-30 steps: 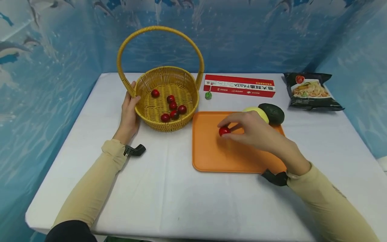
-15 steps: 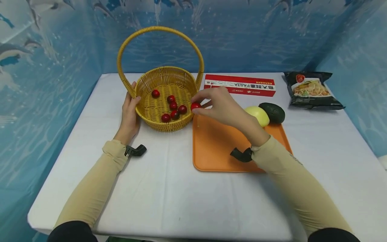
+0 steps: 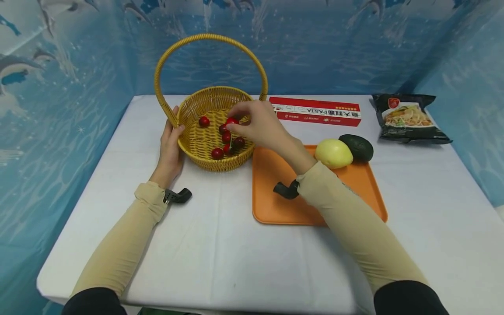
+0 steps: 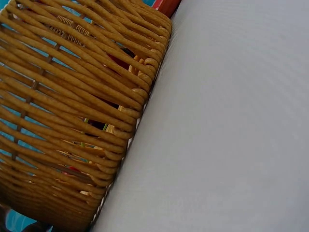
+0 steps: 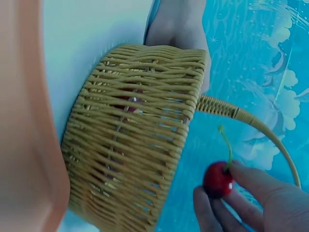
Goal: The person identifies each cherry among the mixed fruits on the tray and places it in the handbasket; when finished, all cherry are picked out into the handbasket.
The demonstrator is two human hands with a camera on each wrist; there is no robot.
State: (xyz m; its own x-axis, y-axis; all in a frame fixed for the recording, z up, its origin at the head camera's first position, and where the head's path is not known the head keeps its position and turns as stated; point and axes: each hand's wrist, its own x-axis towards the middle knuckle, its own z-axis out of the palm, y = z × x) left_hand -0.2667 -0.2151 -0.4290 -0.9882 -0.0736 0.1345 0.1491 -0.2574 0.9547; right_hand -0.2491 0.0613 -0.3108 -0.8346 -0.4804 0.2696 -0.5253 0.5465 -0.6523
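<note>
A yellow wicker basket point(image 3: 204, 163) with a tall arched handle stands at the back left of the table. My left hand point(image 3: 169, 148) holds its left side, thumb on the rim by the foot of the handle. Over the basket, my right hand point(image 3: 261, 124) pinches a red cherry point(image 5: 218, 180) between thumb and fingers, its green stem showing in the right wrist view. Several dark red cherries point(image 3: 217, 153) lie on the basket floor, partly covered by the right hand. Woven basket wall point(image 4: 63, 96) fills the left of the left wrist view.
An orange tray point(image 3: 271, 210) lies right of the basket, under the right forearm. On its back right are a yellow lemon-like fruit point(image 3: 334, 153) and a dark green avocado point(image 3: 356, 148). Behind lie a red pasta box point(image 3: 319, 112) and a black noodle packet point(image 3: 409, 119).
My right hand has carried the cherry from above the orange tray leftward, past the basket's right rim, to over the basket. My left hand has stayed on the basket.
</note>
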